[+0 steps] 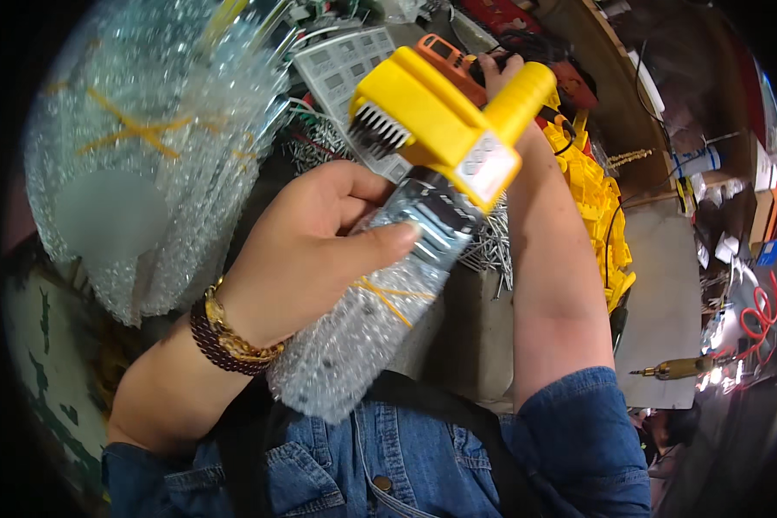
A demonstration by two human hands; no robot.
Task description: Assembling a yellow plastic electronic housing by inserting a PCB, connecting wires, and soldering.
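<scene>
A: Where does the yellow unit lie relative to your grip?

B: Your left hand (306, 237) is closed around the bubble-wrapped lower part (337, 354), thumb on top. The yellow unit (432, 108) extends from its far end, up and to the right of your grip. The wrapped part's long axis runs from near your chest at lower left to upper right. Your left hand is nearer the wrap. Your right hand (501, 76) is beyond the unit, beside the orange tool (449, 62); its hold is partly hidden, so you cannot tell what it grips.

A: Which markings face you?

B: A pale label (488, 164) on the yellow housing, bearing a row of round marks. Its print is too small to read. The dark collar (440, 205) carries pale marks, also illegible.
</scene>
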